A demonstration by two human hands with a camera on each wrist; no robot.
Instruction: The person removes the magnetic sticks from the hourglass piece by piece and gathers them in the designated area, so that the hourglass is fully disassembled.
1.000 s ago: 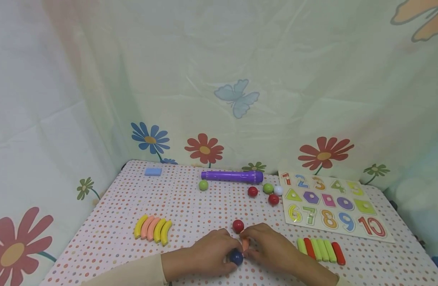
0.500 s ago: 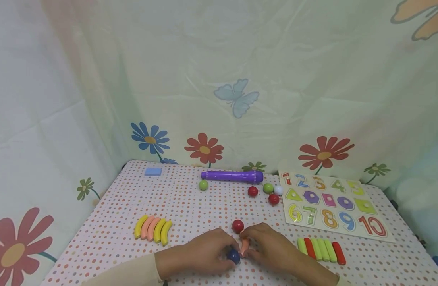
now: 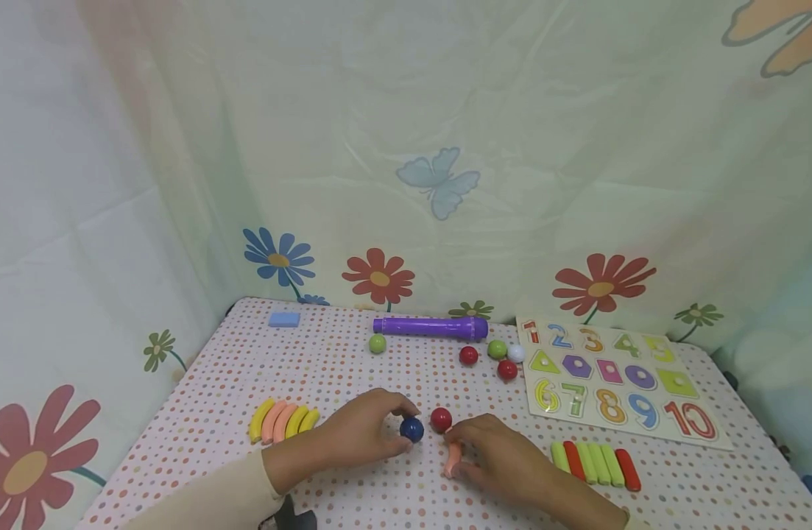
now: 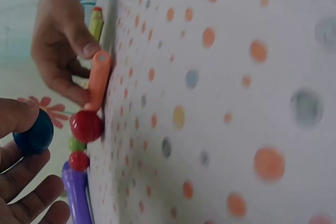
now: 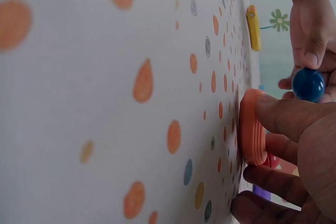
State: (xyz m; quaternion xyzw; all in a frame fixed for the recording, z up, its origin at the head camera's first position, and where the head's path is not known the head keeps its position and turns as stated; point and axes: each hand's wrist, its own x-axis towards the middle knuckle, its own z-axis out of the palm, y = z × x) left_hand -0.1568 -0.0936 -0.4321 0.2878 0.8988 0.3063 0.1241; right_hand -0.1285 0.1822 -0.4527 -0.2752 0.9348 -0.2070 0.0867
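Note:
My left hand (image 3: 355, 433) pinches a dark blue ball (image 3: 411, 429) between thumb and fingers. In the left wrist view the blue ball (image 4: 34, 132) appears held off the table. To its right, my right hand (image 3: 501, 458) grips a curved salmon-orange stick (image 3: 453, 458) with thumb and fingers. This stick (image 5: 253, 127) stands on the tabletop in the right wrist view. A red ball (image 3: 442, 420) sits just beyond the stick's far end, very close to or touching it. The blue ball is left of the red one, with a small gap between them.
Yellow and pink curved sticks (image 3: 277, 423) lie left, partly behind my left forearm. Green and red straight sticks (image 3: 596, 464) lie right. Behind are a number puzzle board (image 3: 623, 383), a purple toy microphone (image 3: 428, 327), a blue block (image 3: 284, 319), a white ball (image 3: 515, 353) and several other balls.
My left hand has carried the blue ball from the stick's near end away from me and leftward, to beside the red ball. The right hand and the stick have stayed nearly still.

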